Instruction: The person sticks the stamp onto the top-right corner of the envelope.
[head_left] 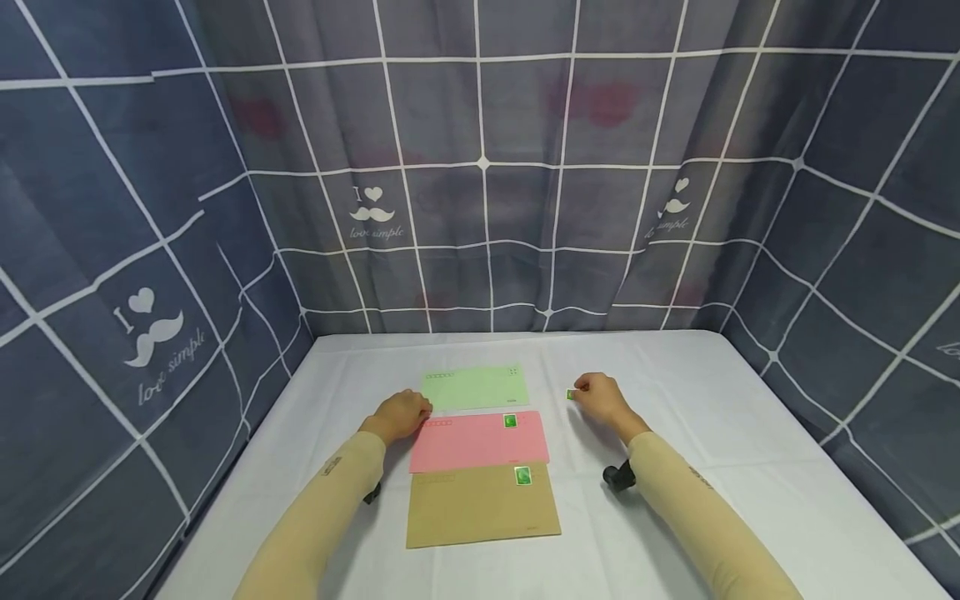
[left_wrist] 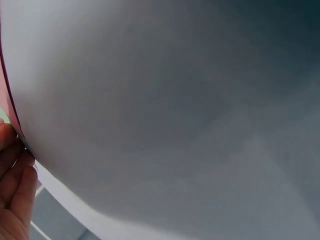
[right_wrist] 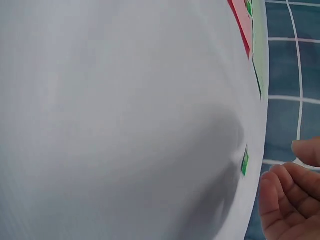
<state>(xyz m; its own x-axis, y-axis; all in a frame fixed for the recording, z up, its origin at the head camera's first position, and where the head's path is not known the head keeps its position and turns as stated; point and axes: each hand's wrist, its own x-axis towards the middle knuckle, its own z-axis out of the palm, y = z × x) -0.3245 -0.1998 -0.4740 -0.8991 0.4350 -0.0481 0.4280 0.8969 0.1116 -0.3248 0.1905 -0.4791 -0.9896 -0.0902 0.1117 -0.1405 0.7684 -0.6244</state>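
Observation:
My left hand (head_left: 403, 413) rests its bunched fingertips at the upper left corner of a pink envelope (head_left: 480, 446), which lies on the white table. In the left wrist view its fingers (left_wrist: 24, 192) touch that corner. A small green stamp (head_left: 570, 394) lies on the table at the right. My right hand (head_left: 602, 398) is just beside this stamp. In the right wrist view its thumb and fingers stand apart, with a small gap to the stamp (right_wrist: 245, 162). Behind the pink envelope lies a light green envelope (head_left: 474, 387), and in front of it a brown envelope (head_left: 480, 507).
Green stamps sit at the upper right of the pink envelope (head_left: 510, 421) and the brown one (head_left: 522, 476). Dark gridded curtains (head_left: 483, 208) enclose the white-covered table (head_left: 660, 358) at the back and both sides. Dark wrist devices (head_left: 618, 477) hang under the sleeves.

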